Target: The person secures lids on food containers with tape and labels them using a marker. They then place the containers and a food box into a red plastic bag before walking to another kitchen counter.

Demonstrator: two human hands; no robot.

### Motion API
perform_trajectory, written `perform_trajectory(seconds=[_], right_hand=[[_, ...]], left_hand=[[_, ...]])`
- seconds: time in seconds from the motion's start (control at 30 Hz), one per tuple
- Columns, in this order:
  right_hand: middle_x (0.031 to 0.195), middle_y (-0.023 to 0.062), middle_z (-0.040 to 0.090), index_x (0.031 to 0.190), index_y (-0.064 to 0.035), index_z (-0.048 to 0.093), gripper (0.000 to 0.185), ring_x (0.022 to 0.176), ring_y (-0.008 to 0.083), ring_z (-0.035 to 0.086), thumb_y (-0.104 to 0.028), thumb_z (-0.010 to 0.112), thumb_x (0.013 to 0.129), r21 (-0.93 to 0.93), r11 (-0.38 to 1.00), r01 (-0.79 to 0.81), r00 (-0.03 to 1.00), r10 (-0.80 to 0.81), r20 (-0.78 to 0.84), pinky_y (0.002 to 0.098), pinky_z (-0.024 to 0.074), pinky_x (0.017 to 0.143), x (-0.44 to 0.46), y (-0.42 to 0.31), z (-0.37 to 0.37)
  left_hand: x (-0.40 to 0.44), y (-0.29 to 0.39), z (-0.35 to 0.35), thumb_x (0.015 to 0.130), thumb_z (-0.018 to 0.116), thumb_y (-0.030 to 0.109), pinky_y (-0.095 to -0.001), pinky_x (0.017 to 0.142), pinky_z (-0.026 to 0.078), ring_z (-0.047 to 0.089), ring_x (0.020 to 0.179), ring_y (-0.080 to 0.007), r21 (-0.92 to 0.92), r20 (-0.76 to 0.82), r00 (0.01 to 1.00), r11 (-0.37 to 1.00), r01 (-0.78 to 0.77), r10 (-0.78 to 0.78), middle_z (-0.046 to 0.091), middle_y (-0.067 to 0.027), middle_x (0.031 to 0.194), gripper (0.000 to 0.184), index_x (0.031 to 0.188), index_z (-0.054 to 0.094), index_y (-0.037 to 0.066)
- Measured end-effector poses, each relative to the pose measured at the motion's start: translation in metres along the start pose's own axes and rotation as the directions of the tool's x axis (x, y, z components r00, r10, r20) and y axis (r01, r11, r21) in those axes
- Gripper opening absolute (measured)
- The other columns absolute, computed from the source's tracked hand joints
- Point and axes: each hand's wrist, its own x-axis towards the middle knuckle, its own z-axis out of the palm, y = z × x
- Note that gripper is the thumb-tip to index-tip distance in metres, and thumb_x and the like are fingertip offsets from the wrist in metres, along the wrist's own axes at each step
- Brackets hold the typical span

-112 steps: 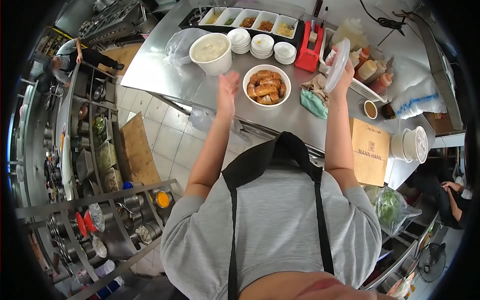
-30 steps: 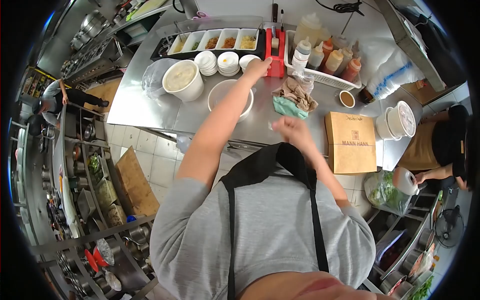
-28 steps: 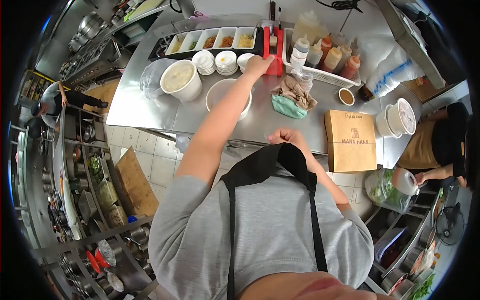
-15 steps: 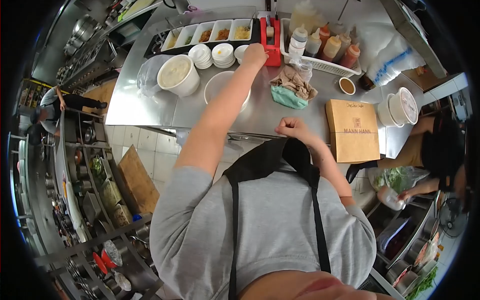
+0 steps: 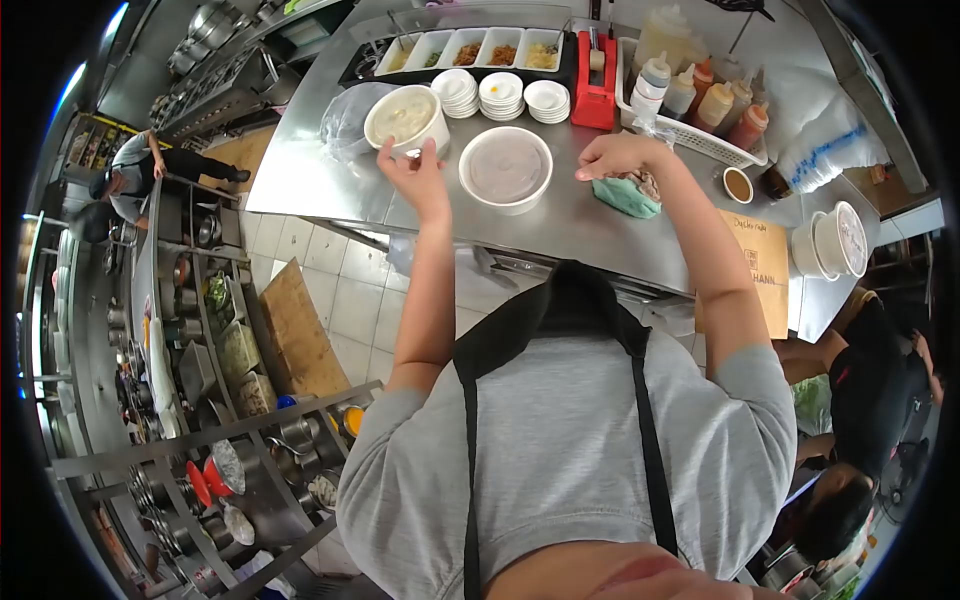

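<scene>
My left hand (image 5: 415,180) is just in front of a filled white tub (image 5: 405,118), its fingers apart. Whether they touch the tub is unclear. My right hand (image 5: 622,158) is over a brown and green cloth (image 5: 630,195), fingers bent and close together, pointing left. Anything between its fingertips is too small to make out. Between my hands a round white bowl (image 5: 506,168) stands on the steel counter (image 5: 330,190) under a clouded lid, contents blurred. Behind it are stacks of small white dishes (image 5: 501,95) and a red tape dispenser (image 5: 595,85).
Topping trays (image 5: 468,48) line the back. A basket (image 5: 700,142) of squeeze bottles, a sauce cup (image 5: 738,185), a paper bag (image 5: 765,265) and stacked tubs (image 5: 838,240) are at right. One person (image 5: 870,390) bends at lower right; another (image 5: 135,175) is far left.
My left hand has left the dispenser for the tub; my right hand has moved forward over the cloth. The bowl, uncovered in the oldest frame, has a lid. The person at right bends lower.
</scene>
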Motion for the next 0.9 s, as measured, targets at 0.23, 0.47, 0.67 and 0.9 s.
perform_trajectory(seconds=[0.23, 0.47, 0.67, 0.9], right_hand=[[0.061, -0.0033, 0.05, 0.077, -0.0059, 0.059, 0.042, 0.05, 0.0111, 0.044, -0.048, 0.061, 0.077, -0.206, 0.973, 0.105, 0.991, -0.119, -0.058, 0.0279, 0.0343, 0.047, 0.09, 0.042, 0.019], [0.057, 0.0082, 0.057, 0.078, -0.0009, 0.059, 0.049, 0.055, 0.0198, 0.055, -0.05, 0.061, 0.075, -0.312, 0.95, 0.016, 0.969, -0.091, -0.23, 0.0352, 0.0409, 0.053, 0.097, 0.042, 0.03], [0.061, 0.0106, 0.056, 0.081, 0.001, 0.059, 0.041, 0.053, 0.0187, 0.055, -0.04, 0.06, 0.078, -0.298, 0.954, 0.007, 0.849, -0.163, -0.502, 0.0323, 0.0419, 0.049, 0.082, 0.045, 0.044], [0.079, 0.0178, 0.058, 0.087, 0.0062, 0.055, 0.058, 0.079, 0.0254, 0.058, -0.05, 0.039, 0.088, 0.276, 0.948, 0.159, 0.667, 0.103, -0.738, 0.0334, 0.0433, 0.071, 0.085, -0.006, 0.1]], left_hand=[[-0.028, -0.051, -0.011, 0.078, 0.061, 0.006, -0.0245, 0.055, 0.044, 0.052, 0.067, -0.0138, 0.105, 0.021, 0.892, 0.889, 0.447, -0.451, 0.054, -0.0083, 0.081, 0.063, 0.123, 0.016, 0.008], [-0.026, -0.066, -0.023, 0.077, 0.062, 0.018, -0.0413, 0.08, 0.042, 0.056, 0.083, -0.0367, 0.799, 0.079, 0.966, 0.595, 0.086, -0.246, 0.053, -0.0208, 0.094, 0.065, 0.121, 0.017, 0.0], [-0.004, -0.046, -0.039, 0.086, 0.05, 0.03, -0.0383, 0.075, 0.044, 0.057, 0.084, -0.0333, 0.817, 0.085, 0.996, 0.57, -0.09, 0.035, 0.054, -0.0221, 0.104, 0.042, 0.108, 0.044, -0.006], [-0.002, -0.031, -0.008, 0.088, 0.02, 0.06, -0.0361, 0.082, 0.04, 0.052, 0.1, -0.0276, 0.516, 0.242, 0.759, 0.743, 0.427, -0.604, 0.056, -0.0233, 0.104, 0.079, 0.1, 0.057, -0.009]])
